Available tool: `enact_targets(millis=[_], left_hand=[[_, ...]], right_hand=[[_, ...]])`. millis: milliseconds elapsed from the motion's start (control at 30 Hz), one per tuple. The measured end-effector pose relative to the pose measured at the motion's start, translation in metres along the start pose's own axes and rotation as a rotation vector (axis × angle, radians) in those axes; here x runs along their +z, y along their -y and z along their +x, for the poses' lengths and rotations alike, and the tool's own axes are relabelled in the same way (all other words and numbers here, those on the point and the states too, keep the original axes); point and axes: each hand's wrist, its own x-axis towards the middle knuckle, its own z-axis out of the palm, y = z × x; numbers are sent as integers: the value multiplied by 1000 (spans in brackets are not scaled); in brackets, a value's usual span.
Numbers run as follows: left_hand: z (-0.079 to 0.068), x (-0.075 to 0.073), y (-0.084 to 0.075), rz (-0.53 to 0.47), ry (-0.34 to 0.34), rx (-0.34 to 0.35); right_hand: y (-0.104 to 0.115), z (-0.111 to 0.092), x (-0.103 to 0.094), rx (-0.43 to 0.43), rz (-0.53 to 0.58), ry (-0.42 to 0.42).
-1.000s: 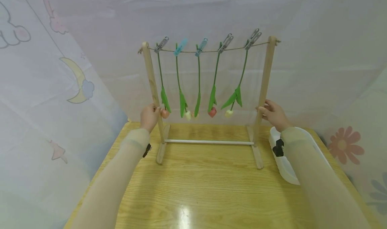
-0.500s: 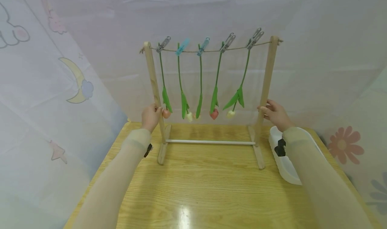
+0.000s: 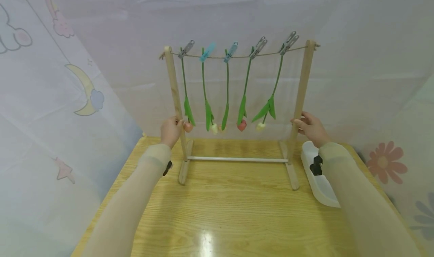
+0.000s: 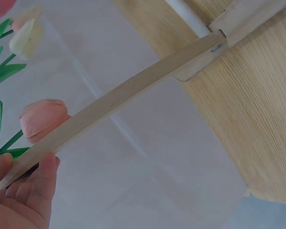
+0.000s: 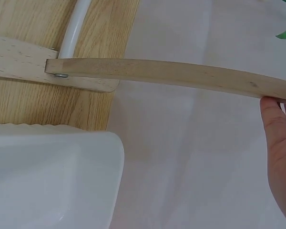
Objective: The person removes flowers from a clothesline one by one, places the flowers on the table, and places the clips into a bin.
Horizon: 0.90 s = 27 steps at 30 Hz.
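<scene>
A wooden rack with a left post point(image 3: 174, 85), a right post point(image 3: 303, 81) and a white crossbar point(image 3: 237, 159) stands upright on the table. Along its string point(image 3: 244, 57), grey and blue clothespins point(image 3: 231, 52) hold several artificial tulips upside down, among them a red tulip point(image 3: 242, 126). My left hand point(image 3: 171, 131) grips the left post low down, beside a pink tulip point(image 4: 44, 120), with thumb and fingers on either side of the wood. My right hand point(image 3: 313, 130) holds the right post at a similar height; its fingers behind the post are partly hidden.
A white plastic tub point(image 3: 320, 189) sits on the table point(image 3: 217, 211) at the right, partly under my right forearm. A pale patterned cloth point(image 3: 237, 12) hangs close behind the rack and along both sides.
The rack has shifted slightly to the right, with both hands moving along with it. The hanging tulips sway a little. Both hands keep their hold on the posts.
</scene>
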Motion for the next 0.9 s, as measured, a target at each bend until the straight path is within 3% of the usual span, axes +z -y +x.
enact_targets(millis=[400, 733, 900], left_hand=[[6, 10, 2, -69, 16, 8], [1, -2, -1, -211, 130, -53], [-1, -5, -4, -249, 115, -22]], right_hand=[[7, -5, -3, -5, -18, -38], [16, -13, 1, 89, -46, -39], [22, -14, 0, 65, -113, -51]])
